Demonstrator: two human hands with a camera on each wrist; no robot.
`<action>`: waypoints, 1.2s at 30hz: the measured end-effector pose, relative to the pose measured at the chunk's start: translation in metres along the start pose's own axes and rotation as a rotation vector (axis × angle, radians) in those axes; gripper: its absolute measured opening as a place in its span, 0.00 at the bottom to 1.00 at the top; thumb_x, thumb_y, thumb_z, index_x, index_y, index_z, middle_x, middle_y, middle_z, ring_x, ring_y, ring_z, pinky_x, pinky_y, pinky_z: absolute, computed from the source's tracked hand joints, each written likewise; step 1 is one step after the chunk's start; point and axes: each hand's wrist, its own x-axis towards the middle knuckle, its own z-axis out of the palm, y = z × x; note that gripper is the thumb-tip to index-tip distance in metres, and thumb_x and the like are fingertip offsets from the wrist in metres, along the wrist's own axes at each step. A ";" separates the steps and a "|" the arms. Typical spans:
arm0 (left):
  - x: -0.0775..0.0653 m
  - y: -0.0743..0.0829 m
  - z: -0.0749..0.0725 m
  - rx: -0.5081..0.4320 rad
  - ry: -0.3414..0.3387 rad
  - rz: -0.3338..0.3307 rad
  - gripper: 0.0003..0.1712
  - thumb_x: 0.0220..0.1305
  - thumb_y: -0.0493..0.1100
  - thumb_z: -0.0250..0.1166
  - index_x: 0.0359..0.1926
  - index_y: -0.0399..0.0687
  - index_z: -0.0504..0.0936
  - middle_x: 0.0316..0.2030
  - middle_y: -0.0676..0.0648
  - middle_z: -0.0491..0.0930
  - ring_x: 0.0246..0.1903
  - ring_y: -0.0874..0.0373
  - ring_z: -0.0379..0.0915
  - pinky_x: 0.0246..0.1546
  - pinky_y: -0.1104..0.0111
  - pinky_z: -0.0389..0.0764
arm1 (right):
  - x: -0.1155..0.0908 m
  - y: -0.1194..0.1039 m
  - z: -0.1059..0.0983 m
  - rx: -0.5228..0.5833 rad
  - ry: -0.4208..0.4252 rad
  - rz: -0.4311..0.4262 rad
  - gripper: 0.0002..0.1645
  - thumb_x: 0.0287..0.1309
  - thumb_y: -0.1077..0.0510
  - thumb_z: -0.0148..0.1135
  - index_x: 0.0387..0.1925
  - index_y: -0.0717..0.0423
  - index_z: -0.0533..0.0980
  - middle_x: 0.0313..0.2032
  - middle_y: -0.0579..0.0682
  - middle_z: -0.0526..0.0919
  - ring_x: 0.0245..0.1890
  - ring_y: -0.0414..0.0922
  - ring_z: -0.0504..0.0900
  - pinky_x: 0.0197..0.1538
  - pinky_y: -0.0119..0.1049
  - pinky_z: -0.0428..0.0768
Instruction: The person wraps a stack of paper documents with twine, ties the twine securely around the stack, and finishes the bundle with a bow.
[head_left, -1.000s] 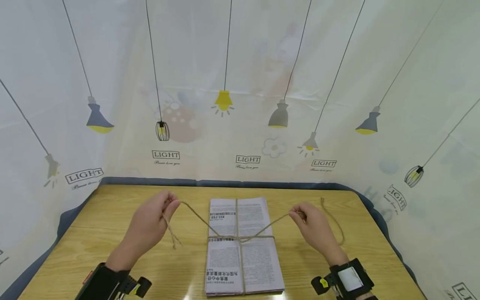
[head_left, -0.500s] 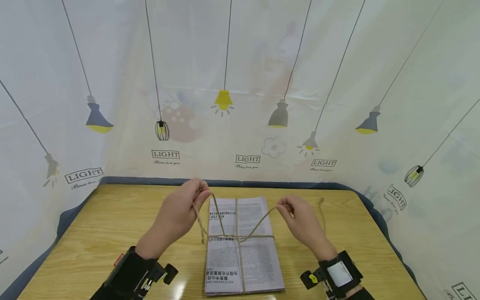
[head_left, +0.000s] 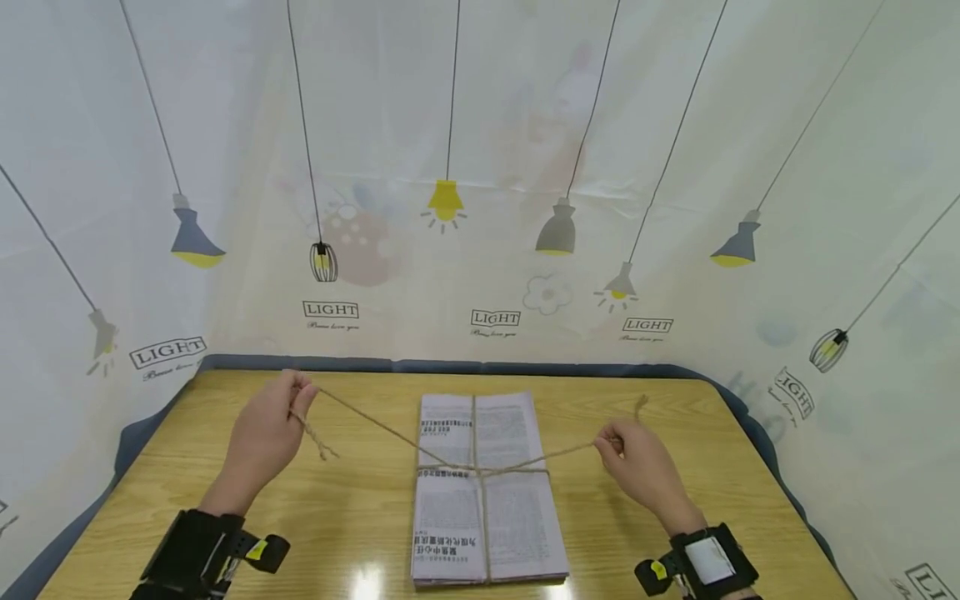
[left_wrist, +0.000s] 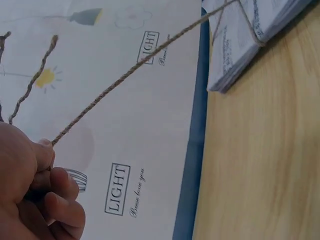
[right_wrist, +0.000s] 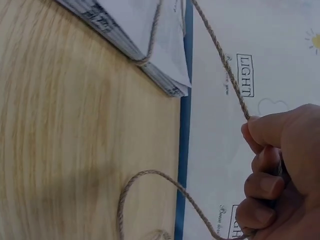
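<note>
A stack of newspapers point(head_left: 517, 525) lies on the table, bound crosswise with brown twine point(head_left: 482, 517). From the crossing, one twine end runs taut up to my left hand point(head_left: 262, 433), which pinches it between thumb and fingers; a frayed tail hangs below that hand. The other end stretches to my right hand point(head_left: 645, 467), pinched between thumb and forefinger. In the left wrist view the twine point(left_wrist: 120, 80) slants up toward the stack. The right wrist view has slack twine point(right_wrist: 150, 172) looping from under the curled fingers of my right hand point(right_wrist: 285, 170).
The wooden table point(head_left: 360, 483) has a dark blue border point(head_left: 435, 367) along its back edge. Behind it hangs a pale curtain point(head_left: 405, 275) printed with lamps. Each wrist wears a black strap with a small camera, such as the right wrist camera point(head_left: 652, 575).
Both hands first came closer together with the twine slack and raised, then moved apart. Now the twine is taut and lies lower across the stack, which has stayed about in place.
</note>
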 end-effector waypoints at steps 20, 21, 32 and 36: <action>-0.022 -0.053 0.017 0.041 -0.182 -0.168 0.15 0.78 0.45 0.44 0.45 0.38 0.71 0.27 0.46 0.72 0.20 0.57 0.60 0.22 0.66 0.60 | -0.004 0.021 0.011 0.004 -0.118 0.101 0.07 0.66 0.57 0.59 0.36 0.56 0.81 0.24 0.44 0.75 0.23 0.39 0.68 0.30 0.32 0.67; -0.022 -0.053 0.017 0.041 -0.183 -0.164 0.14 0.78 0.45 0.45 0.45 0.38 0.72 0.27 0.46 0.72 0.20 0.57 0.60 0.22 0.66 0.60 | -0.004 0.021 0.011 0.003 -0.117 0.100 0.07 0.66 0.57 0.59 0.35 0.56 0.80 0.24 0.44 0.75 0.24 0.39 0.68 0.30 0.32 0.68; -0.028 -0.064 0.016 0.117 -0.366 -0.170 0.10 0.74 0.42 0.52 0.43 0.40 0.76 0.26 0.49 0.76 0.20 0.58 0.63 0.22 0.66 0.62 | -0.008 0.024 0.014 -0.158 -0.021 -0.001 0.03 0.55 0.51 0.69 0.27 0.43 0.84 0.33 0.44 0.81 0.33 0.43 0.74 0.46 0.58 0.68; -0.034 -0.076 0.028 0.173 -0.452 -0.141 0.05 0.72 0.39 0.54 0.39 0.44 0.76 0.31 0.50 0.77 0.24 0.58 0.65 0.27 0.64 0.66 | -0.008 0.025 0.019 -0.165 -0.076 0.024 0.03 0.55 0.52 0.69 0.28 0.43 0.84 0.30 0.41 0.85 0.26 0.38 0.73 0.37 0.44 0.71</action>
